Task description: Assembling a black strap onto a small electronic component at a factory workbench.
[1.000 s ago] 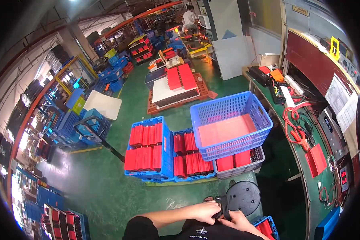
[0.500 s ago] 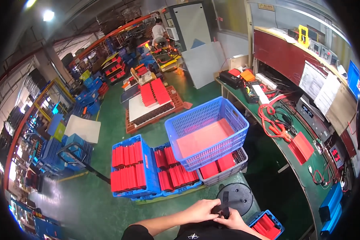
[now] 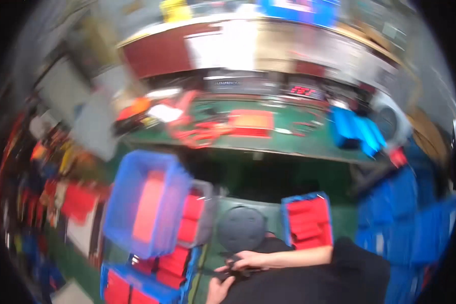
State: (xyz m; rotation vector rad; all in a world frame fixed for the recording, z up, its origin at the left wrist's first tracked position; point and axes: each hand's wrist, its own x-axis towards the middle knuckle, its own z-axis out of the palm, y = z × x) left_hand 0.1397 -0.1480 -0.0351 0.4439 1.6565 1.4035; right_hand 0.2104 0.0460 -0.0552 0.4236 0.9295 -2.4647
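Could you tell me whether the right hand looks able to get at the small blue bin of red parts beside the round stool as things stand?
Probably yes. The right hand lies near the blue bin, which sits open-topped just beyond the forearm, right of the stool. Nothing seems to lie between them, though the hand already touches a small dark object, and the picture is blurred.

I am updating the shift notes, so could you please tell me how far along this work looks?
Done: red parts fill the small blue bin by the round black stool. In hand: the left hand and right hand meet on a small dark object, too blurred to identify. Left: red pieces lie unsorted on the green bench.
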